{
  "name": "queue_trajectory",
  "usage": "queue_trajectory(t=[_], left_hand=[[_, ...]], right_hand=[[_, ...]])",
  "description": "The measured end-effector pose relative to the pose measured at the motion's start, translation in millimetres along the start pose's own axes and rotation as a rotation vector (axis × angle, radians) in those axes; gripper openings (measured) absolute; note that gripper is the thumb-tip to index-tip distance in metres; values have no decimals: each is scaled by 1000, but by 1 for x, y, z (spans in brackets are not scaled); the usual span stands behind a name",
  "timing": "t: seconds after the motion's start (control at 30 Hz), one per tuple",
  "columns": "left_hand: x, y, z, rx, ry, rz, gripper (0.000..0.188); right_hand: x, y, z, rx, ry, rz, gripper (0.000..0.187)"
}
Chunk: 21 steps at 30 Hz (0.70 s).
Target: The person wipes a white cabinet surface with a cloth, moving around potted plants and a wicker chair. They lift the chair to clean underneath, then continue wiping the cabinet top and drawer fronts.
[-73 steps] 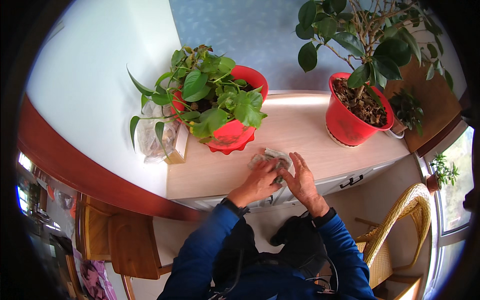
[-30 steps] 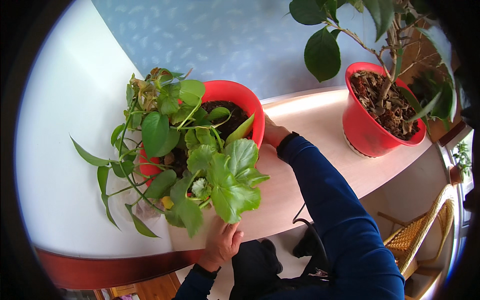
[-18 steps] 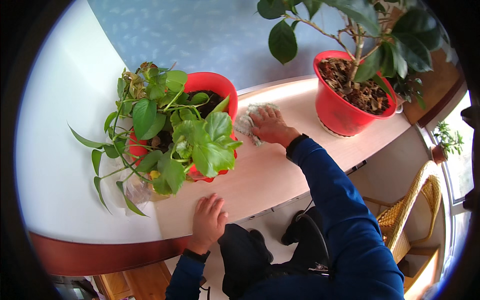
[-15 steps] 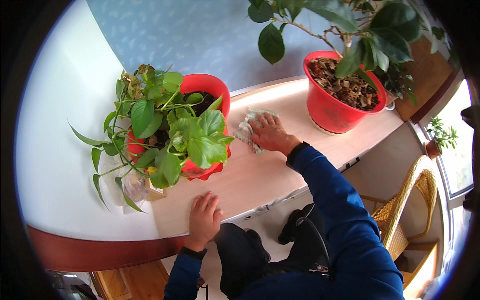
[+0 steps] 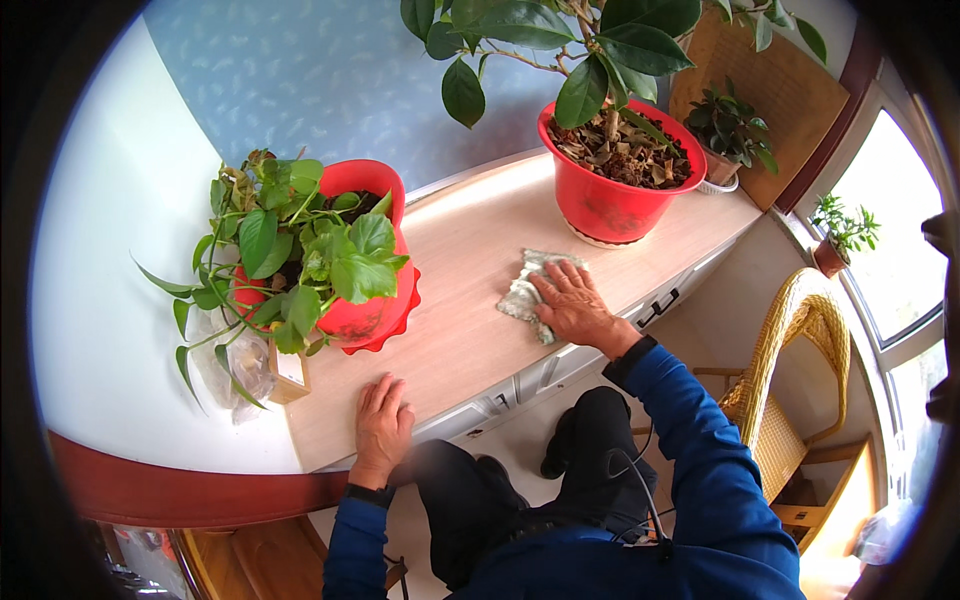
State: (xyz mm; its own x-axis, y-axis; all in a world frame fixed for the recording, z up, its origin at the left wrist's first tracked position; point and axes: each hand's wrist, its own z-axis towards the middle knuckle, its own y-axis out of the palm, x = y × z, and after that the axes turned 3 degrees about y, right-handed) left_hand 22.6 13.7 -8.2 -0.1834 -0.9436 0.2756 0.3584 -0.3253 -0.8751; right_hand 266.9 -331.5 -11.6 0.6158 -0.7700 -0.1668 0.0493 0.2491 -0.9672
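Observation:
My right hand (image 5: 578,305) lies with its fingers spread over a pale, crumpled cloth (image 5: 522,298), pressing it onto the light wood countertop (image 5: 450,330). Cloth shows beyond the fingertips and beside the thumb, close to the counter's front edge. My left hand (image 5: 382,420) rests on the counter near its front left end, fingers stretched out and holding nothing. Just past the cloth stands a red pot (image 5: 615,205) with a dark-leaved plant and dry leaf litter on its soil. A second red pot (image 5: 375,310), with trailing green leaves, is beyond my left hand.
A small box (image 5: 290,375) and a clear plastic bag (image 5: 250,370) sit by the left wall. At the far right end are a smaller potted plant (image 5: 728,135) and a brown board (image 5: 775,90). Below right is a wicker chair (image 5: 795,330); drawer handles (image 5: 660,305) line the counter front.
The cloth has slid under my right hand to the right and nearer the front edge, close to the right pot. My left hand stays resting on the counter. The view has shifted slightly.

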Motion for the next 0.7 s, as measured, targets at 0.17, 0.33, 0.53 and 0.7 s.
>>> queue_trajectory(t=[0.17,0.33,0.53,0.7], left_hand=[[0,2,-1,8,-22,-7,42],[-1,3,2,16,-7,-42,40],[0,0,3,-3,-13,-58,39],[-1,2,1,7,27,-21,41]], right_hand=[[1,1,-12,69,108,-51,62],[-14,3,-30,139,62,-26,61],[-6,-6,-28,155,59,39,59],[-4,-3,-17,163,132,7,59]])
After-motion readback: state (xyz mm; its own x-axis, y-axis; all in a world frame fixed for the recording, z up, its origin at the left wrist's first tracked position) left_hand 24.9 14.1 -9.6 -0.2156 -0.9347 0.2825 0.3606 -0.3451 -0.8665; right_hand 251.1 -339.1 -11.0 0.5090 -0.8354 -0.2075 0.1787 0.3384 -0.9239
